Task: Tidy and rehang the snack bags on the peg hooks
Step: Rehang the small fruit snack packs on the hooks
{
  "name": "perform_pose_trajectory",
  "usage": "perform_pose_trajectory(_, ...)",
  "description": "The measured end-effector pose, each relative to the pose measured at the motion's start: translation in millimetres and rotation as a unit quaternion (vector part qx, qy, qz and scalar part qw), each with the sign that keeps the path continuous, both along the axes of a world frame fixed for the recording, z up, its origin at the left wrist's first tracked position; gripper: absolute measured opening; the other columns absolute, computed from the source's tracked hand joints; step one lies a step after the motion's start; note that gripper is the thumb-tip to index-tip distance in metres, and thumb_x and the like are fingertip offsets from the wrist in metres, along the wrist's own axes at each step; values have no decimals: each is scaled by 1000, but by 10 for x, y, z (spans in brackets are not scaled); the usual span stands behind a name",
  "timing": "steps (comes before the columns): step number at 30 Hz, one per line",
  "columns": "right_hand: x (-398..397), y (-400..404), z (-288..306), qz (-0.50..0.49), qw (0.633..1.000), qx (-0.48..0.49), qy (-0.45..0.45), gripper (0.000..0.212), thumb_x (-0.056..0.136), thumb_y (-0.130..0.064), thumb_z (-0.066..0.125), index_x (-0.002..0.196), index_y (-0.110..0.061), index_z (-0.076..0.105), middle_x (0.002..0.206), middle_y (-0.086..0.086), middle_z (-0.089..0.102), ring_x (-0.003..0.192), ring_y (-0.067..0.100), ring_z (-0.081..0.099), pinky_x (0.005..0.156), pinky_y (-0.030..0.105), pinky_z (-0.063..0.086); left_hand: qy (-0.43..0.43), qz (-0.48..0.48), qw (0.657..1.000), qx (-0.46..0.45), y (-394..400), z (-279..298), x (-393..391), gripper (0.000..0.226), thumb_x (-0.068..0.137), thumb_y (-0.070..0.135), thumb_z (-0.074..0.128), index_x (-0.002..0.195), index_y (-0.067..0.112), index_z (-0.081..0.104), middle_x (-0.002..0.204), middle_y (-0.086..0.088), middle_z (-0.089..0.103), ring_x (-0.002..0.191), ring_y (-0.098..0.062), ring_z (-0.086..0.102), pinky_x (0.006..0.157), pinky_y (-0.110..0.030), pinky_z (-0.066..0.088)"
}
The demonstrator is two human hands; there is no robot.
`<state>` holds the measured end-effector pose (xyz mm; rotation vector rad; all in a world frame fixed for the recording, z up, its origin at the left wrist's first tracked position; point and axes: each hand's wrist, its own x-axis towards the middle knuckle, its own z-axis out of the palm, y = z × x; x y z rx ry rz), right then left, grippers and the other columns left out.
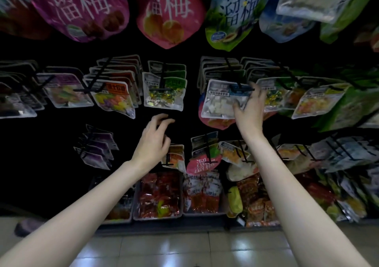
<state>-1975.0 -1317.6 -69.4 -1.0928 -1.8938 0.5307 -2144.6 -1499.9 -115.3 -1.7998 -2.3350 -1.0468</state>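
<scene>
Head view: right hand point(249, 110) grips clear white-filled bag point(220, 100).

Below me, pale glossy floor tiles point(184, 250) throwing back spots of light. At the foot of the dark display wall point(30, 143), a row of grey bins point(137, 217) stands side by side, packed with small red and orange packets point(159, 193). One yellow-green packet point(163, 207) lies among the red. A dark blurred shape point(25, 226) at lower left, cannot identify.
</scene>
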Motion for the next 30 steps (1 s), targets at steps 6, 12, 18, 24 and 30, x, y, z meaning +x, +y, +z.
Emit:
perform_pose_trajectory(6,-14,-740,-763,139,989,-41,-35,35,91,-7,53,125,-4,44,121,9,44,106,13,47,93,22,39,-28,41,997,-64,-329,-510,-25,45,86,-2,52,130,7,49,130,-12,45,118,-31,47,99,-42,41)
perform_pose_trajectory(12,-541,-716,-1534,316,901,-159,-250,56,92,-16,56,141,-2,31,140,15,36,131,30,34,103,28,29,-70,81,968,-226,-529,-732,-131,59,90,7,48,145,13,28,144,-10,38,131,-28,37,106,-39,34)
perform_pose_trajectory(18,-1009,-451,-2004,256,898,-217,-284,47,92,-13,55,136,-4,42,128,20,53,118,34,51,92,34,41,-115,85,959,-247,-752,-924,-196,60,89,6,48,145,14,28,142,-9,40,128,-26,41,105,-37,35)
perform_pose_trajectory(24,-1005,-507,-2210,222,905,-210,-296,29,95,-5,43,114,-3,64,107,21,65,100,36,61,78,33,46,-138,102,953,-249,-947,-1042,-334,59,88,5,49,144,12,30,137,-10,43,124,-26,45,101,-26,33)
perform_pose_trajectory(30,-661,-642,-1859,334,840,-239,-354,25,96,-14,49,113,-6,65,110,14,66,90,22,61,62,22,39,-162,67,961,-213,-778,-1009,-387,56,91,8,49,143,14,31,135,-10,45,121,-26,46,98,-28,37)
